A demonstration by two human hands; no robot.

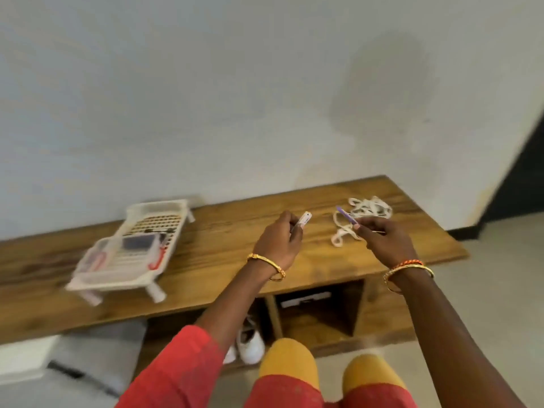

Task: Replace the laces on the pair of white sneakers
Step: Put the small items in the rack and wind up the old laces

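Observation:
A tangle of white laces [365, 216] lies on the wooden bench top [206, 260] at the far right. My right hand [385, 240] hovers just in front of it and pinches a thin purple stick [347, 215]. My left hand [279, 240] is raised over the middle of the bench and grips a small white object [303, 220], too blurred to identify. White sneakers [250, 343] stand in the open compartment under the bench, partly hidden by my left arm.
A white plastic tray on short legs [129, 248] holds small items at the bench's left. A second open cubby [321, 313] lies under the bench to the right. Grey cushion [97, 357] on the floor at left. A wall runs behind the bench.

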